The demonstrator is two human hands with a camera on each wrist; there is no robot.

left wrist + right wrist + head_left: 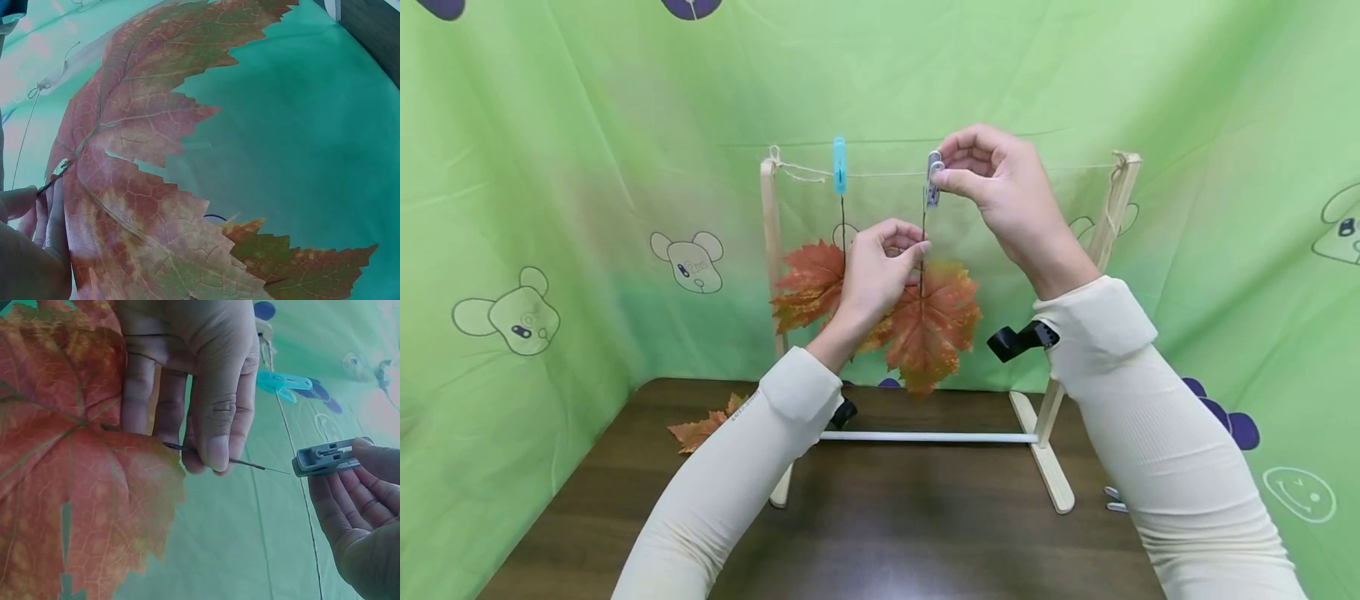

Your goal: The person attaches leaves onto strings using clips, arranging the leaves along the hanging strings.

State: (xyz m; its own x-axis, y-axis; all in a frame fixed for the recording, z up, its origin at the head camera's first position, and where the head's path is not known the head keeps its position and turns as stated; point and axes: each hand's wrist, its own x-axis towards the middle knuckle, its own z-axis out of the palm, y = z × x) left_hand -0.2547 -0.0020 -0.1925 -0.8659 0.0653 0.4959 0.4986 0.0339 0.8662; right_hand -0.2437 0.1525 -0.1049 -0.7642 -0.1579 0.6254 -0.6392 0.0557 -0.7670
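My left hand (pixel 880 267) pinches the thin dark stem (pixel 244 464) of an orange-red artificial maple leaf (pixel 934 329), which hangs below the fingers. Between thumb and fingers, my right hand (pixel 1011 192) holds a grey clothespin (pixel 933 190) at the string (pixel 883 175). In the right wrist view the stem's tip points at the clothespin's end, close to it; whether it lies inside cannot be told. To the left, a light blue clothespin (pixel 839 167) on the string carries another maple leaf (pixel 807 279) by its stem, partly hidden behind my left hand.
The string spans two wooden posts (pixel 1105 229) of a stand, joined low by a white bar (pixel 928 437). Another maple leaf (pixel 700 431) lies on the brown table (pixel 880 517) at left. A light-coloured clip (pixel 1116 500) lies beside my right sleeve. Green cloth hangs behind.
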